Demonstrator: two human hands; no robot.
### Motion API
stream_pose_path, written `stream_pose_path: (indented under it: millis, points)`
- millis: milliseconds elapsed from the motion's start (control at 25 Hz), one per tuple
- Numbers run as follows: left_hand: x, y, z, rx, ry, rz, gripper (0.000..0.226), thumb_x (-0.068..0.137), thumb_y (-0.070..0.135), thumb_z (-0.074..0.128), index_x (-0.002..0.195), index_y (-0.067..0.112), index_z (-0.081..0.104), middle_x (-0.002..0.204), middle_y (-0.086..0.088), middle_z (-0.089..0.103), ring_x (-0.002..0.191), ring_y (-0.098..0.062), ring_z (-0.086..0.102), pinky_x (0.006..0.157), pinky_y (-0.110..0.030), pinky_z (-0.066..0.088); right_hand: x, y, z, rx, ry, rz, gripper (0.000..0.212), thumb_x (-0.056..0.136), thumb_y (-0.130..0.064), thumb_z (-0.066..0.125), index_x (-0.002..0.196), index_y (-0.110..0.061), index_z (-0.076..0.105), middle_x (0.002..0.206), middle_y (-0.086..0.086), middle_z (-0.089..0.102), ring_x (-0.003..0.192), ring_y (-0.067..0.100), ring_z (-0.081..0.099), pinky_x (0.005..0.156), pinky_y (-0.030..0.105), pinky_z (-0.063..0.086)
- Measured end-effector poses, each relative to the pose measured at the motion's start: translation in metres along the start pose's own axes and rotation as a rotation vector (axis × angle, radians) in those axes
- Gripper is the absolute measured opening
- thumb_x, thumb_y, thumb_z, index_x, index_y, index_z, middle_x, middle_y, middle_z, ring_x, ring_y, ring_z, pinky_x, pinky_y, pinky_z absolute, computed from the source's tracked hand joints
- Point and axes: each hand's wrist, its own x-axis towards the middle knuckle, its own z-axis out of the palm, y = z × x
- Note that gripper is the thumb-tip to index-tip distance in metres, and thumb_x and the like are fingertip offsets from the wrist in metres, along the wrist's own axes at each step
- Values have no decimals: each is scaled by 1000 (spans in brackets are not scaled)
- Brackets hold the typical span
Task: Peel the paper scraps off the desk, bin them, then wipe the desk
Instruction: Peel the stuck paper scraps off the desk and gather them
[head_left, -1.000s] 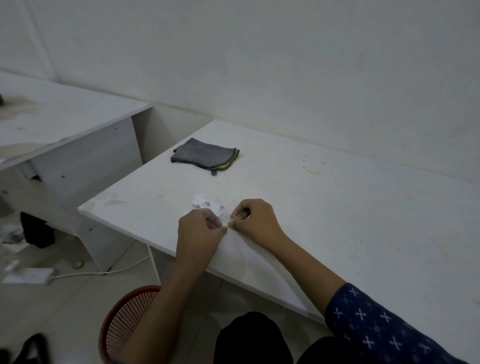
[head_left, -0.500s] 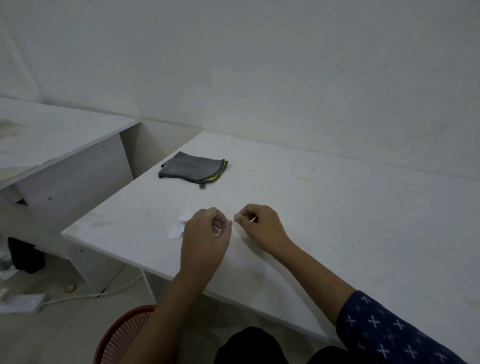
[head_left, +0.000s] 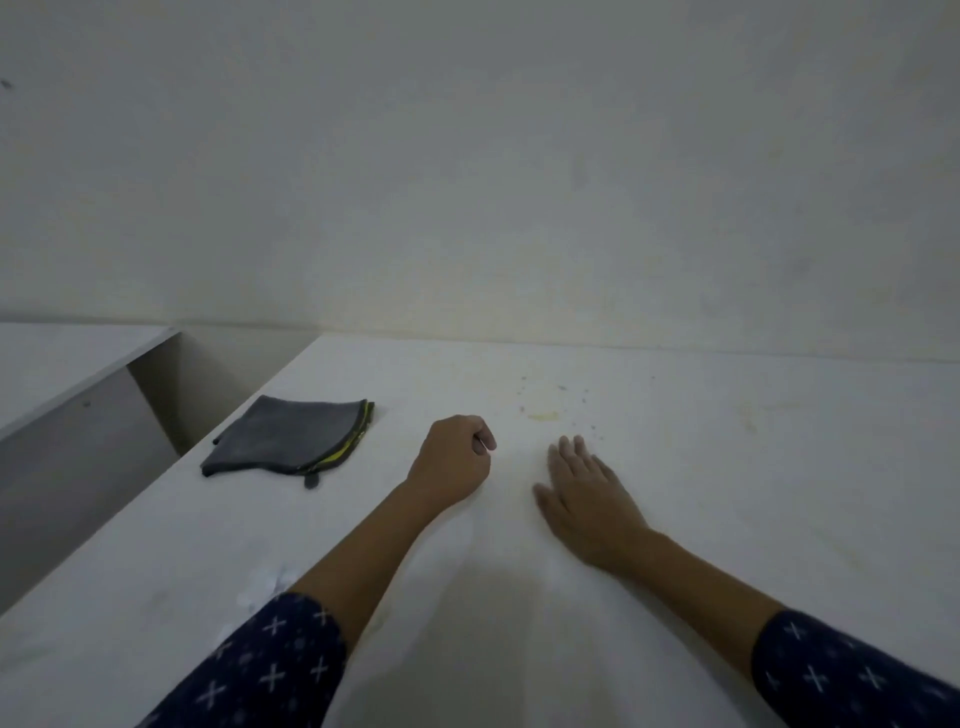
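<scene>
My left hand (head_left: 456, 460) rests on the white desk (head_left: 727, 519) as a closed fist, just right of the grey cloth. Whether it holds anything is hidden. My right hand (head_left: 584, 493) lies flat on the desk with fingers spread, holding nothing, a hand's width right of the fist. A few white paper scraps (head_left: 265, 584) lie on the desk beside my left forearm, near the left edge. The folded grey cloth (head_left: 288, 436) with a yellow-green trim sits at the desk's far left.
A yellowish stain (head_left: 543, 414) and small dark specks mark the desk beyond my hands. A second white desk (head_left: 62, 364) stands to the left across a gap. The wall runs along the desk's back edge.
The view has tilted up and forward; the red bin has left the frame. Both hands moved farther onto the desk, away from the scraps. My right hand went from pinching to flat and spread.
</scene>
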Motion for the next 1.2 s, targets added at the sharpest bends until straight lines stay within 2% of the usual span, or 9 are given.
stream_pose_path:
  millis: [160, 280, 360, 520, 760, 960, 1200]
  points:
    - [55, -5, 24, 64, -67, 114, 33, 79, -8, 44, 98, 7, 66, 98, -13, 65, 84, -20, 56, 79, -25, 45, 1, 1, 4, 16, 16, -5, 72, 90, -48, 5, 150, -8, 3, 159, 11, -1, 148, 21, -4, 116, 28, -3]
    - [86, -10, 39, 154, -178, 234, 40, 82, -6, 47, 114, 14, 63, 114, -9, 61, 103, -22, 56, 93, -30, 44, 1, 3, 4, 29, 19, -16, 72, 89, -48, 4, 150, -9, 0, 159, 10, -3, 147, 20, -6, 113, 27, -8]
    - [99, -12, 44, 219, -240, 342, 42, 85, -3, 45, 119, 16, 61, 117, -6, 62, 107, -20, 54, 95, -30, 42, 0, 4, 5, 43, 38, -22, 70, 92, -46, 1, 150, -9, 1, 159, 10, -2, 148, 21, -5, 113, 28, -7]
    - [112, -9, 41, 222, -276, 440, 25, 86, 4, 53, 103, 13, 70, 98, -4, 66, 90, -17, 57, 80, -28, 45, 0, 4, 5, 61, 41, -29, 73, 87, -46, 2, 150, -9, 2, 159, 10, -1, 148, 21, -4, 115, 29, -6]
    - [123, -4, 37, 229, -336, 438, 8, 80, 6, 63, 82, 11, 68, 82, 2, 60, 77, -13, 58, 66, -12, 38, -1, 2, 3, 69, 34, -20, 71, 88, -45, 4, 150, -11, 1, 160, 8, -3, 147, 21, -6, 113, 28, -10]
    - [125, 1, 37, 159, -340, 405, 5, 75, 5, 68, 76, 9, 65, 79, 0, 65, 72, -8, 58, 63, -8, 41, -1, 1, 3, 66, 27, -23, 71, 88, -44, 5, 150, -10, 1, 159, 9, -3, 148, 21, -5, 112, 28, -11]
    - [126, 11, 44, -49, -236, 356, 8, 69, -2, 69, 70, 6, 68, 69, -2, 67, 62, -1, 61, 62, -7, 46, 0, 1, 3, 67, 20, -13, 71, 88, -45, 4, 150, -11, 2, 160, 9, 0, 148, 22, -3, 112, 29, -9]
